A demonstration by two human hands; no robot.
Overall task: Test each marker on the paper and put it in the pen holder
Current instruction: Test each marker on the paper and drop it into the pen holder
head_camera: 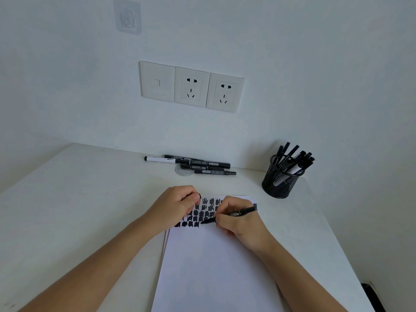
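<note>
White paper sheet (213, 266), flat on white worktop (78, 199). Right hand (238, 221): grip closed round slim black marker (242, 213), tip touching the sheet beside rows of black ink patches (193, 218). Left hand (177, 206): on the sheet's far-left corner, grip curled round a small black piece (199, 195), mostly hidden. Black mesh pen holder (279, 185), far right, upright, holding many black markers (292, 158). Loose markers (211, 164), lying by the wall.

The paper (213, 266) is cut off by the near edge. The left hand (177, 206) covers its far left corner and nearly all of a small dark piece (199, 195) in the curled fingers (what it is, I cannot tell). The right hand (236, 221) hides the middle of the marker (247, 210). Print on the far markers (202, 165) is too small to read.
</note>
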